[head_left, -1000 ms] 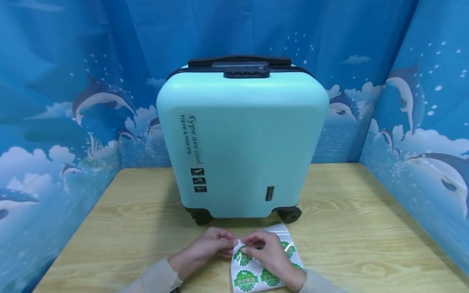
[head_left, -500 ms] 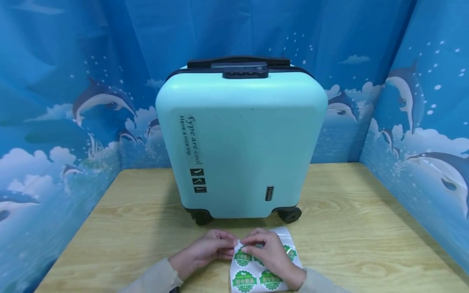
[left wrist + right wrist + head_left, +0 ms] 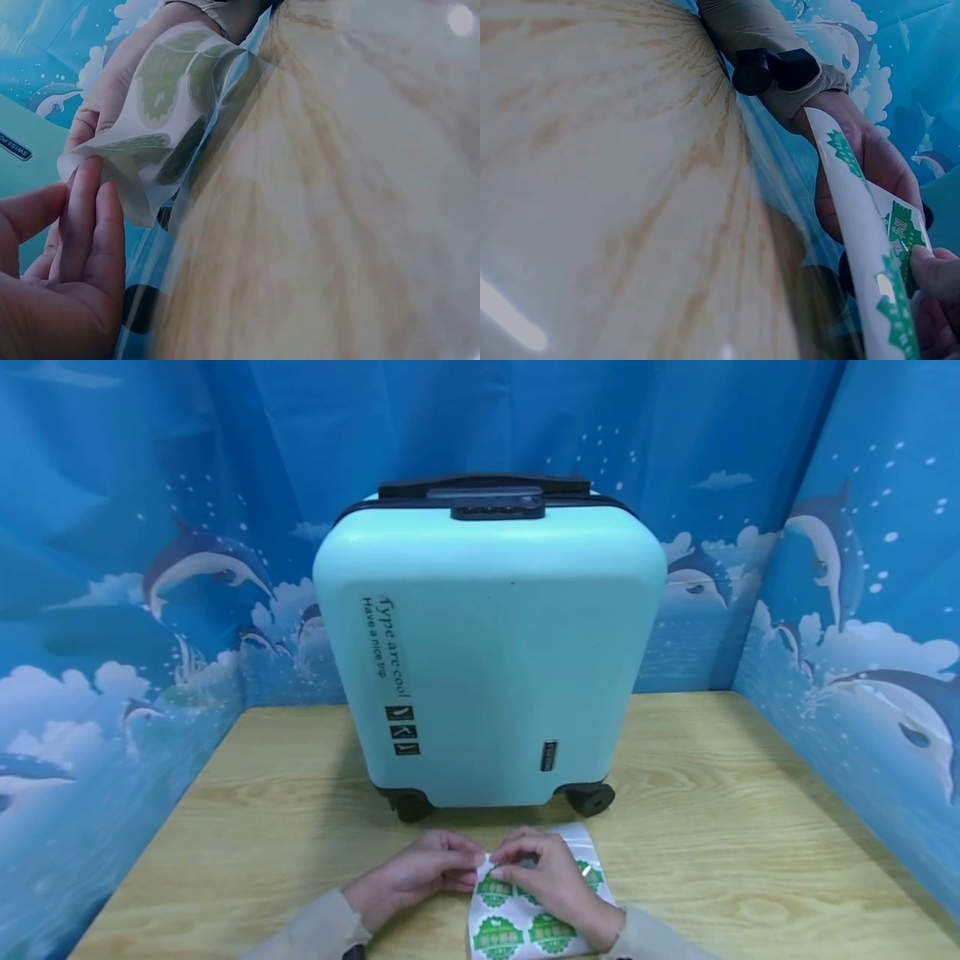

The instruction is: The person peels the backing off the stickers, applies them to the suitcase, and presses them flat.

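Note:
A white sheet of green scallop-edged stickers (image 3: pixel 498 937) lies at the front of the table in the head view, its upper left corner lifted. My left hand (image 3: pixel 431 868) pinches that corner between thumb and fingers. Over the sheet, my right hand (image 3: pixel 551 878) pinches the same upper edge close to the left fingertips. The left wrist view shows the sheet (image 3: pixel 127 184) bent above the table, with the left hand (image 3: pixel 67 255) at its corner. In the right wrist view, the right thumb (image 3: pixel 934 274) presses on a green sticker (image 3: pixel 901 232). Whether a sticker is partly peeled I cannot tell.
A mint-green suitcase (image 3: pixel 487 668) stands upright on black wheels just behind the hands. It bears black lettering at its left and a small badge (image 3: pixel 549 756) low right. The wood-grain table (image 3: pixel 735 827) extends to both sides, enclosed by blue dolphin-print curtains (image 3: pixel 202 577).
The head view has shifted slightly, moving everything a little leftward. Both hands keep their hold at the sheet's corner, and the sheet lies slightly flatter than before.

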{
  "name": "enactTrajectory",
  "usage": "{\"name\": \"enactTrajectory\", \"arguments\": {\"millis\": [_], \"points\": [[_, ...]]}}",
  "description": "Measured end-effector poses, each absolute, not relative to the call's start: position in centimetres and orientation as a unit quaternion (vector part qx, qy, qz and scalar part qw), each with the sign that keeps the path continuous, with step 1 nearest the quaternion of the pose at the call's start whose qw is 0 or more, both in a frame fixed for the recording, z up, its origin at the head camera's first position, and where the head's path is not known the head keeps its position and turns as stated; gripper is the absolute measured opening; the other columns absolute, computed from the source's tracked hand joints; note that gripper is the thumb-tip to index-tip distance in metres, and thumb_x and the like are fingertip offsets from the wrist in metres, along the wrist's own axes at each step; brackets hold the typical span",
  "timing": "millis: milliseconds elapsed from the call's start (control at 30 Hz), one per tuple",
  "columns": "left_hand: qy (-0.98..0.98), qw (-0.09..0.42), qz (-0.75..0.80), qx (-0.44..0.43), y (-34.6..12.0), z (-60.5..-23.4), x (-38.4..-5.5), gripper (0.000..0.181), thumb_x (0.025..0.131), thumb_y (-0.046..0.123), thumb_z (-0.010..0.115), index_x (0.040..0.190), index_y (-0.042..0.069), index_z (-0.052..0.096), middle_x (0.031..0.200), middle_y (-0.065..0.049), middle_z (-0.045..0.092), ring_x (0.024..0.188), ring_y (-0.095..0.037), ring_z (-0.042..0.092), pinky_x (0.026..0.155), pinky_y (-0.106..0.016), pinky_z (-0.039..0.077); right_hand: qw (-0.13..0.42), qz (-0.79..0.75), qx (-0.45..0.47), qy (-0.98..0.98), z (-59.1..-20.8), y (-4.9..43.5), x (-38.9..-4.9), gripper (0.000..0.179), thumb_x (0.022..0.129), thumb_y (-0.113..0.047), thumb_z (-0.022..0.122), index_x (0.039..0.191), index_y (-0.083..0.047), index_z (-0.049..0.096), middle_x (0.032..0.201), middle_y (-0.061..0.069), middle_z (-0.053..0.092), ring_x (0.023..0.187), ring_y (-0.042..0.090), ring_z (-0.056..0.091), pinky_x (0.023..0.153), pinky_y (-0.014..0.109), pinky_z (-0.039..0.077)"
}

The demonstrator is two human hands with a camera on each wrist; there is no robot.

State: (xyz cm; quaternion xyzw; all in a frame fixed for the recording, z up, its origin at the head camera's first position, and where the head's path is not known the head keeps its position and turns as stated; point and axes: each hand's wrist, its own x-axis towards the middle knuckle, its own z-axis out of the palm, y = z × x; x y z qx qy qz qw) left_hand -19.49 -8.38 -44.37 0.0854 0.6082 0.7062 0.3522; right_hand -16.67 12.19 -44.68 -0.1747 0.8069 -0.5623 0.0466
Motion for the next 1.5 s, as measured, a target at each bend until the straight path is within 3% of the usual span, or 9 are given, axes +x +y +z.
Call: {"name": "enactTrajectory", "arguments": {"millis": [567,900,1500], "points": [[0.604,0.353,0.706,0.103,-8.72,-44.32,-19.74,0.015,0.087,0.004,0.06,0.1,-0.002,0.064,0.087,-0.009,0.071,0.073,-0.009,0.068,0.079,-0.033,0.056,0.047,-0.563,-0.195,0.802,-44.39,12.29,-16.8,0.009,0.078,-0.021,0.076,0.084,-0.015,0.07,0.088,-0.003,0.066,0.081,0.01,0.061,0.078,0.025,0.051],[0.619,0.346,0.697,0.111,-8.93,-44.34,-19.8,0.019,0.086,0.005,0.061,0.103,-0.005,0.063,0.088,-0.009,0.071,0.074,-0.01,0.068,0.078,-0.032,0.056,0.056,-0.564,-0.198,0.8,-44.71,12.37,-16.74,0.017,0.079,-0.024,0.075,0.091,-0.014,0.069,0.087,-0.003,0.068,0.078,0.009,0.062,0.074,0.024,0.051],[0.659,0.315,0.673,0.114,-9.19,-43.88,-19.59,0.021,0.084,0.002,0.063,0.102,-0.01,0.063,0.088,-0.012,0.07,0.073,-0.012,0.068,0.074,-0.029,0.057,0.073,-0.561,-0.194,0.801,-44.74,12.48,-16.8,0.012,0.082,-0.021,0.073,0.09,-0.013,0.07,0.086,-0.002,0.069,0.077,0.008,0.062,0.072,0.023,0.053]]}}
